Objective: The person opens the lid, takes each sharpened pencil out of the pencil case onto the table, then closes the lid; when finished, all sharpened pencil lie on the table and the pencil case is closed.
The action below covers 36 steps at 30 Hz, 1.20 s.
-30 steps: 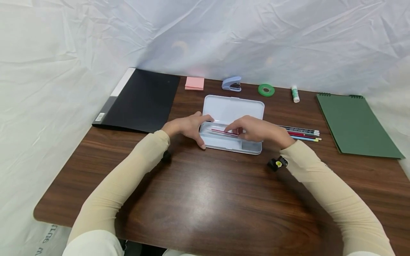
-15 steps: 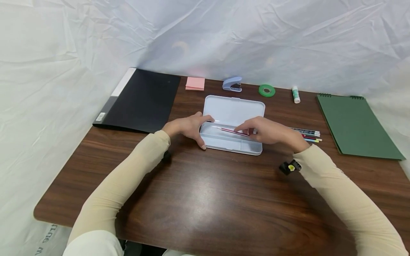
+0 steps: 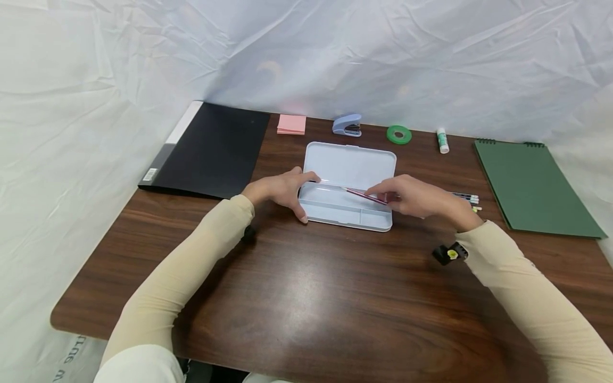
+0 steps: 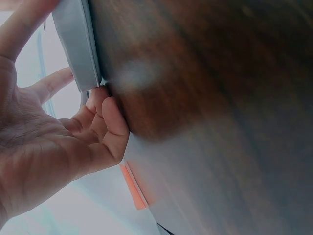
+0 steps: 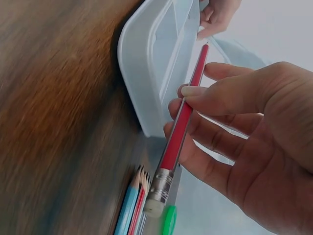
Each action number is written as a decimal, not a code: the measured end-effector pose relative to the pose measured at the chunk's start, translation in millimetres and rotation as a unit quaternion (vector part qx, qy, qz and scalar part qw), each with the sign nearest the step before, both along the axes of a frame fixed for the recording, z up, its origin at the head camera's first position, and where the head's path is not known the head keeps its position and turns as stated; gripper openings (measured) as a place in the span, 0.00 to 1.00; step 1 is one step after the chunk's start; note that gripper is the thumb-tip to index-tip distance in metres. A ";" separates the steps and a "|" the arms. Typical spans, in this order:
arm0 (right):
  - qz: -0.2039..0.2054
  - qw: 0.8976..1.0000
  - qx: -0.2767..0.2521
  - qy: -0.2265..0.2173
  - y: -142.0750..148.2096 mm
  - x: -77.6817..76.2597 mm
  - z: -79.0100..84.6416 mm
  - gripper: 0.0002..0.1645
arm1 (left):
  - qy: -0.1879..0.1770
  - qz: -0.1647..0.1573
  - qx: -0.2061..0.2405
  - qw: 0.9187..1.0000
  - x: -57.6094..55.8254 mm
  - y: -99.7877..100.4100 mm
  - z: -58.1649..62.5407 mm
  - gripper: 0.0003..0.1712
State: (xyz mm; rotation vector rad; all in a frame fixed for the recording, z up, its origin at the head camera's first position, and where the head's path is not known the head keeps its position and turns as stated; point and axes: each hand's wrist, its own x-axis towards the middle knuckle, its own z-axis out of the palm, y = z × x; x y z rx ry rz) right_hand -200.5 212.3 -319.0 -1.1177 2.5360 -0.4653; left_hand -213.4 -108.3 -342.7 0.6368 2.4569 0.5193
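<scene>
A white pencil case lies with its lid up in the middle of the table, its tray divided into compartments. My left hand grips the left end of the case, thumb at the front edge and index finger at the back. In the left wrist view the other fingers are bent against the case's corner. Between thumb and fingers, my right hand pinches a red pencil with a white eraser. The pencil is held over the right part of the tray, its tip pointing left.
Several pencils lie right of the case, partly behind my right wrist. A black folder is at left, a green spiral notebook at right. Along the back stand sticky notes, a stapler, green tape and a glue stick.
My right hand has moved to the right with the red pencil, from the middle of the tray toward its right end. The left hand and the case have stayed in place.
</scene>
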 end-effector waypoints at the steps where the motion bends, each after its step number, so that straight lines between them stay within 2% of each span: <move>1: -0.004 1.000 0.001 0.000 2.2 0.4 0.2 0.29 | 0.000 0.000 0.000 1.000 0.1 -0.1 0.0 0.59; 13: -0.020 1.000 0.006 0.022 36.4 3.0 0.7 0.28 | 0.002 -0.002 0.004 1.000 0.2 -1.2 -1.3 0.59; 21: -0.054 0.998 0.014 0.031 70.5 9.1 -1.2 0.30 | 0.006 -0.005 0.006 1.000 -0.6 -1.8 -2.0 0.59; 30: -0.075 0.996 0.009 0.044 107.2 17.5 -8.3 0.29 | -0.003 -0.001 0.001 1.000 -1.2 -0.8 -1.4 0.59; 33: -0.088 0.995 0.010 0.041 113.4 18.4 -11.3 0.30 | -0.003 -0.001 -0.001 1.000 -1.7 -0.7 -1.7 0.59; 36: -0.090 0.994 0.012 0.061 115.4 18.0 -14.7 0.28 | -0.003 0.001 0.000 1.000 -2.2 -0.6 -2.6 0.59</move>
